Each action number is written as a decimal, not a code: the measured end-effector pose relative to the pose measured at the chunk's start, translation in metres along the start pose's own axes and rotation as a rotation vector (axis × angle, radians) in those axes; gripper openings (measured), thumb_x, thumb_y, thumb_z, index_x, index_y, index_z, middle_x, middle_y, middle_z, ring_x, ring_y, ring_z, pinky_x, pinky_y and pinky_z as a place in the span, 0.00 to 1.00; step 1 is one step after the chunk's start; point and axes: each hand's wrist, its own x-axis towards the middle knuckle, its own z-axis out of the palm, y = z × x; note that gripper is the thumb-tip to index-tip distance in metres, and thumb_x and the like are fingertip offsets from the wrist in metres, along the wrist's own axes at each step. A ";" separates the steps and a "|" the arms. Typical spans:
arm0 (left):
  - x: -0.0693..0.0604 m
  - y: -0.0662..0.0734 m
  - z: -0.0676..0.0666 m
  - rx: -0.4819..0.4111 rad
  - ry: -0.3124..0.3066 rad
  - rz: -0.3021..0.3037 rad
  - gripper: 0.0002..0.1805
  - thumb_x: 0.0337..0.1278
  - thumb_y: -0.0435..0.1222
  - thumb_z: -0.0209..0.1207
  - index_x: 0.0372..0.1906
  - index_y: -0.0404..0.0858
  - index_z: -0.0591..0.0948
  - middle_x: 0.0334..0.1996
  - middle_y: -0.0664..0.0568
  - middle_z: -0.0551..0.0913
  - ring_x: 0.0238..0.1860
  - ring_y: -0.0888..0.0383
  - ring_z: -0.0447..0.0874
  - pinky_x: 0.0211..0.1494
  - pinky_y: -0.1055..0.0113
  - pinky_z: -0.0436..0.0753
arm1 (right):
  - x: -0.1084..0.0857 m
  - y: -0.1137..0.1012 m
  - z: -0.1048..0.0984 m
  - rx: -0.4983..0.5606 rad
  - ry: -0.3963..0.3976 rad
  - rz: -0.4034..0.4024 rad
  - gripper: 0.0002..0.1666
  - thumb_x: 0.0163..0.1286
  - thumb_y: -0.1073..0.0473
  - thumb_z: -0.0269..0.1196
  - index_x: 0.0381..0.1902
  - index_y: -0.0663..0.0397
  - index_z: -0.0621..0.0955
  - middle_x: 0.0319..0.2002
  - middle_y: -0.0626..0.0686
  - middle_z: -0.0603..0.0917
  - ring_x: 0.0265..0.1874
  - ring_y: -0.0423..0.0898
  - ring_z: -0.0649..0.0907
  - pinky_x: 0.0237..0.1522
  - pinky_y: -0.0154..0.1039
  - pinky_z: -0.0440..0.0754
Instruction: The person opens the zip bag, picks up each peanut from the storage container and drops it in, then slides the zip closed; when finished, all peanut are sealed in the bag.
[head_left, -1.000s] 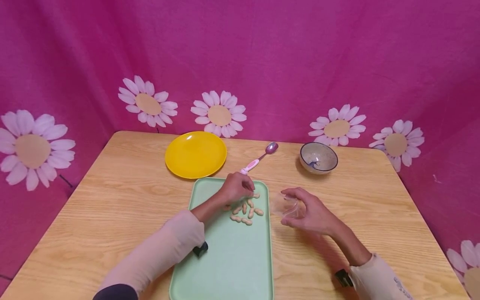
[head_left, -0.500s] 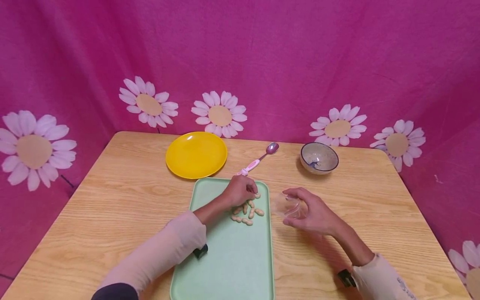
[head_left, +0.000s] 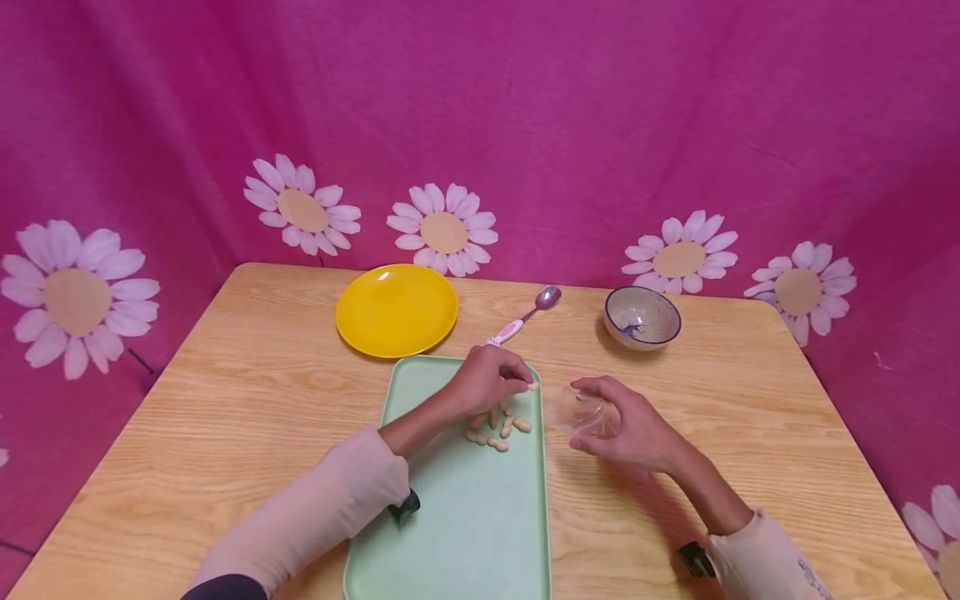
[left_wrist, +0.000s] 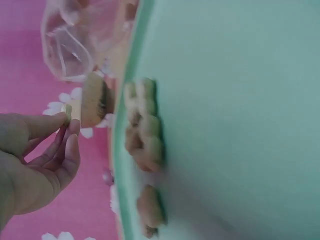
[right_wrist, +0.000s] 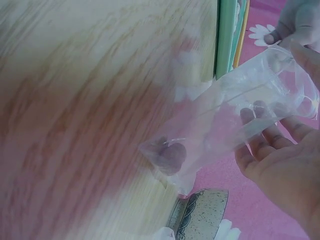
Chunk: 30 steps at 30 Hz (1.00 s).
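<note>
My left hand (head_left: 487, 382) pinches a peanut (head_left: 533, 386) between thumb and fingertips above the right edge of the green tray (head_left: 457, 525). Several peanuts (head_left: 498, 445) lie on the tray below that hand. In the left wrist view the pinched peanut (left_wrist: 67, 113) stands out at the fingertips. My right hand (head_left: 628, 425) holds a clear plastic bag (head_left: 573, 412) beside the tray, with its mouth spread. Through the bag (right_wrist: 225, 115), the right wrist view shows a dark, rounded lump (right_wrist: 170, 156) at the bottom corner.
A yellow plate (head_left: 397, 312) sits behind the tray at the left. A spoon (head_left: 510, 330) with a pink and white handle lies behind the left hand. Back right on the wooden table (head_left: 712, 400) is a speckled bowl (head_left: 642, 318). A pink flowered cloth (head_left: 555, 142) surrounds the table.
My left hand has lifted a peanut from the tray's upper part and moved right toward the bag. My right hand keeps its hold on the bag, almost unmoved.
</note>
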 end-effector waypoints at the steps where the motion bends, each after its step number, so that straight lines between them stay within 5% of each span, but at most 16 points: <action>1: -0.001 0.003 0.000 -0.024 0.000 0.001 0.04 0.55 0.34 0.63 0.35 0.43 0.87 0.32 0.57 0.86 0.36 0.62 0.80 0.44 0.71 0.80 | 0.000 0.000 0.000 0.000 0.003 -0.002 0.40 0.50 0.51 0.74 0.60 0.51 0.72 0.54 0.54 0.79 0.56 0.52 0.77 0.60 0.59 0.70; 11: -0.014 0.024 0.016 -0.072 -0.092 0.005 0.06 0.55 0.36 0.64 0.37 0.47 0.87 0.31 0.60 0.84 0.32 0.60 0.78 0.32 0.72 0.78 | -0.001 0.002 0.001 0.002 0.018 -0.026 0.40 0.50 0.50 0.74 0.59 0.53 0.73 0.58 0.55 0.77 0.59 0.54 0.75 0.60 0.59 0.71; 20: -0.013 0.024 0.028 -0.012 -0.058 0.090 0.06 0.53 0.35 0.65 0.37 0.44 0.87 0.31 0.59 0.85 0.35 0.66 0.77 0.38 0.77 0.76 | 0.000 0.000 0.003 -0.008 0.039 -0.066 0.40 0.49 0.51 0.75 0.59 0.55 0.73 0.56 0.53 0.79 0.58 0.52 0.76 0.59 0.57 0.71; 30: -0.017 0.021 0.007 -0.123 -0.012 0.067 0.08 0.55 0.39 0.65 0.40 0.45 0.86 0.34 0.60 0.85 0.37 0.63 0.79 0.43 0.72 0.79 | 0.001 0.000 0.002 -0.007 0.031 -0.034 0.40 0.49 0.50 0.75 0.59 0.53 0.73 0.55 0.54 0.79 0.57 0.53 0.77 0.59 0.58 0.72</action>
